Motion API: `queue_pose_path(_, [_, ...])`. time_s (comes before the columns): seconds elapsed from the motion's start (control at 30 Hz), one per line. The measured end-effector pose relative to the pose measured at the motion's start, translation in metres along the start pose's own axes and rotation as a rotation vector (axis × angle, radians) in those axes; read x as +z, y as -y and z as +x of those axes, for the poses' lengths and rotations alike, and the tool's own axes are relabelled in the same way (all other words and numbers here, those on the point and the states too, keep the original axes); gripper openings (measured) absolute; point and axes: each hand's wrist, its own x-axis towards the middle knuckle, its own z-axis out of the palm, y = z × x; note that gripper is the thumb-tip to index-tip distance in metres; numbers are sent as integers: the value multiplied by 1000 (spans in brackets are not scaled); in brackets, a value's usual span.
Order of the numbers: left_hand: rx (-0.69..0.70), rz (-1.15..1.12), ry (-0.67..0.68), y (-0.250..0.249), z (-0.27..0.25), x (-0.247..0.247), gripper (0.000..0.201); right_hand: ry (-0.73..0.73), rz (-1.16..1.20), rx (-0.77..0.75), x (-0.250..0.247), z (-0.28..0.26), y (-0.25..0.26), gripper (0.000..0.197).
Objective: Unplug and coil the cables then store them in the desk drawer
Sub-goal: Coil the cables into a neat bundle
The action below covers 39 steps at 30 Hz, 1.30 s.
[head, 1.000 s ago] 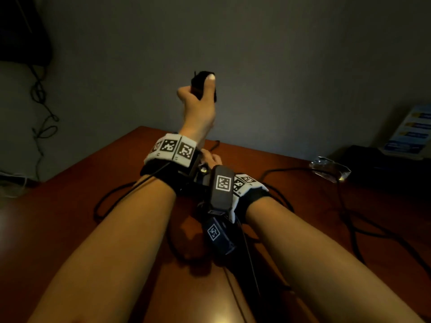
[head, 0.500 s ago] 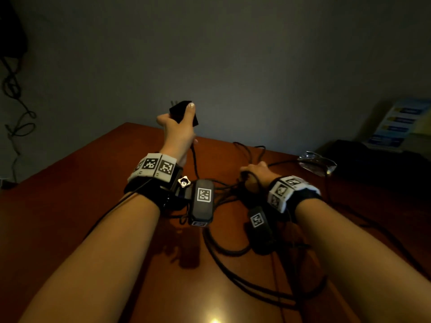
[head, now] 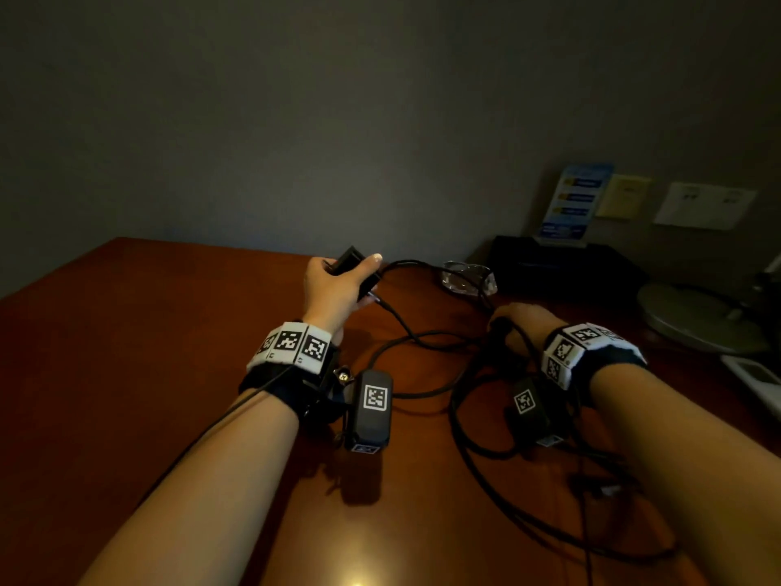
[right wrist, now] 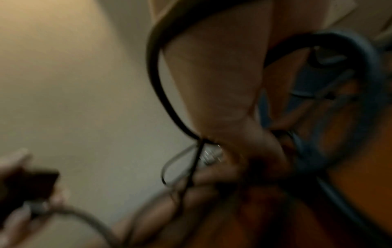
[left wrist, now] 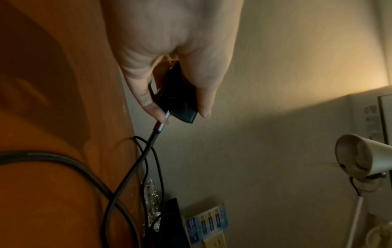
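My left hand grips a black power adapter just above the far part of the wooden desk. In the left wrist view the adapter sits between thumb and fingers, with a black cable plugged into its lower end. That cable runs across the desk to my right hand, whose fingers are curled round a bunch of black cable loops. The right wrist view is blurred; it shows cable loops around my curled hand.
A black box with a blue leaflet stands at the back right. A clear plastic wrapper lies beside it. A grey lamp base and a white device sit at the right edge. More cable trails near the front right.
My left hand has come down from high against the wall to just over the desk, carrying the adapter. My right hand has moved right with the cable loops, and the view has shifted right.
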Motion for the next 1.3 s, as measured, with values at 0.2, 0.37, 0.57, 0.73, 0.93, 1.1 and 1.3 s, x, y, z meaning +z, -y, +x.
queue_pose_path(0.2, [-1,-24,-44,-1,-14,-4,63,7,787,-137,-33,-22,17,49])
queue_pose_path(0.37, [-26,-67,-55,-4,-19,-1,53,-351,718,-180,-66,-43,46,51])
queue_pose_path(0.57, [9,-119,-143,-11,-23,5,44,-345,1055,-350,-69,-55,84,26])
queue_pose_path(0.73, [-75,-399,-135,-22,-32,11,48,-247,754,-271,-14,-26,98,30])
queue_pose_path(0.93, [-131,-306,-55,-9,-28,-2,62,-227,855,-245,33,-6,64,9])
queue_pose_path(1.1, [-130,93,116,9,-30,-1,38,-475,793,-103,37,12,38,16])
queue_pose_path(1.3, [170,1039,456,7,-27,10,64,-608,802,-96,28,11,43,22])
